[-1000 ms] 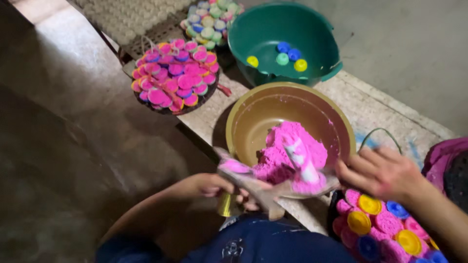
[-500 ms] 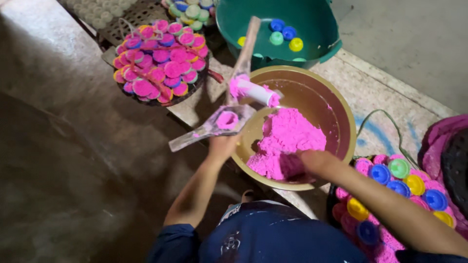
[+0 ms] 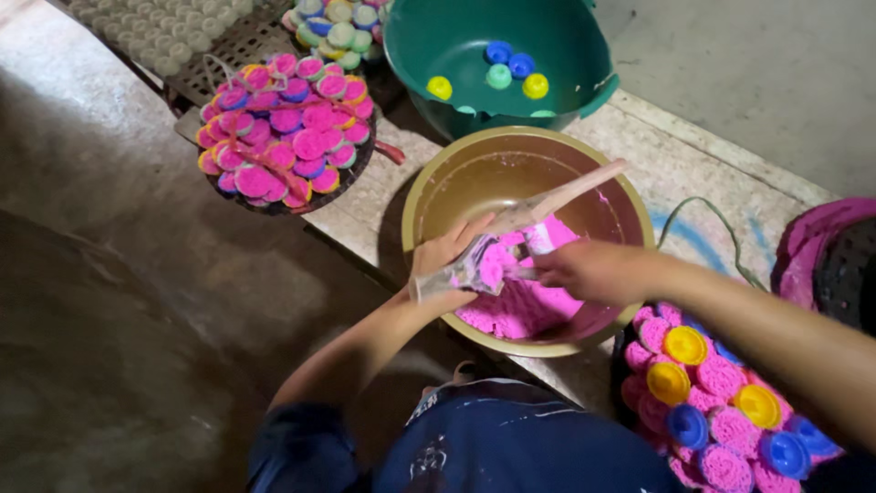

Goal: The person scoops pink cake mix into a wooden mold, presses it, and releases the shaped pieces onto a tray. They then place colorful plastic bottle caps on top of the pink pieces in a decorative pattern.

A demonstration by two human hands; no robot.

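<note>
A brass-coloured bowl [image 3: 429, 192] holds a heap of pink powder [image 3: 529, 306]. My left hand [image 3: 443, 265] grips a clear plastic bag [image 3: 474, 265] partly filled with the pink powder, held over the bowl's near left side. My right hand [image 3: 593, 271] is at the bag's mouth and holds a small white scoop [image 3: 538, 239], pushing powder in. A long pale stick-like piece [image 3: 575, 190] slants up from the bag toward the bowl's far rim.
A green basin [image 3: 456, 46] with a few coloured caps stands behind the bowl. A dark tray [image 3: 365, 169] of pink-filled caps lies at the left, another tray of filled caps [image 3: 703, 402] at the lower right. A pink-stained container [image 3: 812, 246] sits at the far right.
The bag was raised above the bowl's left rim half a second ago; now both hands have come together low over the powder, and my right hand has moved from the heap to the bag.
</note>
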